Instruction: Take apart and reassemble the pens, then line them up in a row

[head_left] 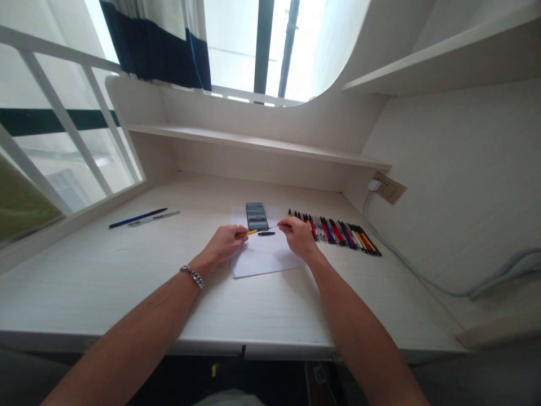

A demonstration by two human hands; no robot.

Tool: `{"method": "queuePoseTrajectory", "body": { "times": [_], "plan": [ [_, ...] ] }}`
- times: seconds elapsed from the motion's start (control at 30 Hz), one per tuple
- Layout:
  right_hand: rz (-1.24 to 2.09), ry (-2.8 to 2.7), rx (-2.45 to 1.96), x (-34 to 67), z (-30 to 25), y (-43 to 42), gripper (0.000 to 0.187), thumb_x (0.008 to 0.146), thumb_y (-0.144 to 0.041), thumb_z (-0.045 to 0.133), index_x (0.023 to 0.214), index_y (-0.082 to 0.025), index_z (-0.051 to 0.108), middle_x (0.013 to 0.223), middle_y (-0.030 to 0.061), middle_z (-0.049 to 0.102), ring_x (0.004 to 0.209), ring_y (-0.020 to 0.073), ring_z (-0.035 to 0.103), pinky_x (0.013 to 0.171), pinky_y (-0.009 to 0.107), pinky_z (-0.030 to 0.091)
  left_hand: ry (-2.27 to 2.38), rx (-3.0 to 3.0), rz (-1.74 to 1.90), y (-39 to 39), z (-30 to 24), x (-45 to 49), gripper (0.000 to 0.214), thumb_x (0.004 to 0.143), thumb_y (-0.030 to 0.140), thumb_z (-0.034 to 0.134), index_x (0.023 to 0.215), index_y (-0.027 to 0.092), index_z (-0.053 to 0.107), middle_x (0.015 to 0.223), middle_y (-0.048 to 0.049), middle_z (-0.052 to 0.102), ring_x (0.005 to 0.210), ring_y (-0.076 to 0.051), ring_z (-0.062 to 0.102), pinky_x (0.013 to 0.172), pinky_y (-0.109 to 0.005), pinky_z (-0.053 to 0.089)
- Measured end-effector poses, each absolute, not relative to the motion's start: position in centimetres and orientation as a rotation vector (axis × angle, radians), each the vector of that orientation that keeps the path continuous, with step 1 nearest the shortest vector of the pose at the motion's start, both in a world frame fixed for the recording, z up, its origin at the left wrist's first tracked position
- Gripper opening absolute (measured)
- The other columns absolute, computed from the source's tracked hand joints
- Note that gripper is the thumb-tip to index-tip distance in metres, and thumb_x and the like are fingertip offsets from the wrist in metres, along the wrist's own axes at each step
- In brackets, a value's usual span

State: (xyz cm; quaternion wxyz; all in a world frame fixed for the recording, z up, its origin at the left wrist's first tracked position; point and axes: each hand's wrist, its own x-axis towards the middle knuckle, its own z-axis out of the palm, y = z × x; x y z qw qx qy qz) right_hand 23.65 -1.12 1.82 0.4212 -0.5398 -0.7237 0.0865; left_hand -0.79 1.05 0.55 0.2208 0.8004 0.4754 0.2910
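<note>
Holding a yellow pen [252, 232] pinched tight in the left hand [224, 243], low over the paper [262, 260] mid-desk [127, 270]. Right hand [299, 237] is closed on a thin rod [275, 227] at the pen's end, too small to say more, and a black bit [266, 233] lies on the paper just below. Phone [256, 216] sits at the paper's top edge, row of pens [342, 232] just right of the right hand, two pens [141, 217] well off left.
</note>
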Motion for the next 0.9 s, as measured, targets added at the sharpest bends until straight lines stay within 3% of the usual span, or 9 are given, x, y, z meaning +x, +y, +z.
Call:
{"method": "queuePoseTrajectory", "body": {
  "times": [0.9],
  "plan": [
    [0.287,-1.92,-1.292,21.5,1.0,-1.6,0.015,0.087,-0.013,0.064,0.093,-0.021,0.075,0.093,0.0045,0.072,0.086,0.017,0.065,0.083,0.029,0.049,1.241,2.234,0.789,0.7,0.7,-0.5,0.023,0.079,0.028,0.06,0.092,0.02,0.078,0.084,-0.0038,0.076,0.074,-0.019,0.063,0.07,-0.029,0.046]
  ]
}}
